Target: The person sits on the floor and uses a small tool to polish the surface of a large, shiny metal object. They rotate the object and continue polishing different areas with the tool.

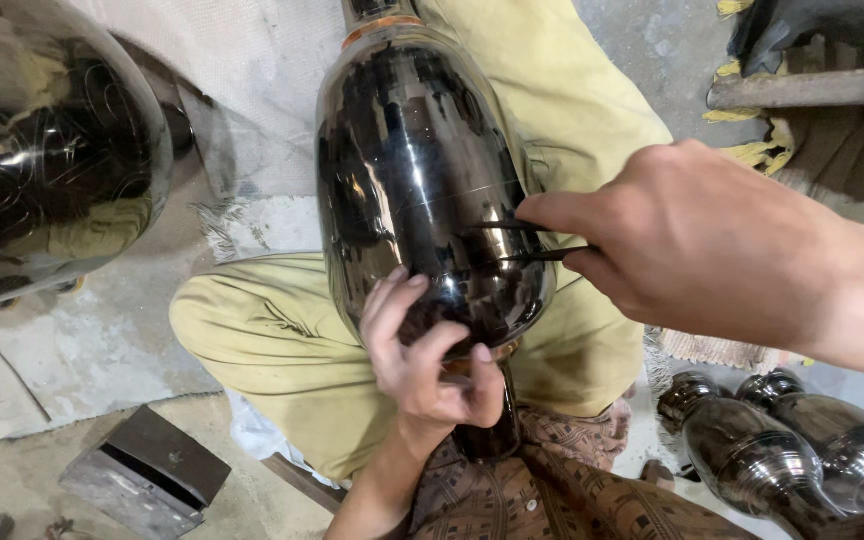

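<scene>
Count: 4 dark polished metal vases in view. One big vase (422, 180) lies centre across the lap, neck pointing far, copper-coloured band at the neck. One larger round vase body (47, 150) far left, faint scratched line pattern on it. Two smaller vases (752, 455) lying side by side near right on the floor (72, 340)

Left hand (422, 360): fingers spread and curled round the near bulge of the centre vase, thumb by the narrow base, gripping it

Right hand (692, 235): closed in a pinch on a thin dark two-pronged tool (532, 240), both tips touching the vase's right flank. A fine scribed line runs round the body at that height

Surfaces: vases glossy, near-black, mirror reflections, smooth bulbous shape. Trousers (282, 340) khaki cloth, shirt brown patterned. Floor rough grey concrete, woven white mat far left

Containers: one dark metal box (147, 475) near left, open side facing up-right, contents can't be seen. Wooden plank (812, 88) and yellow-black cloth far right
</scene>
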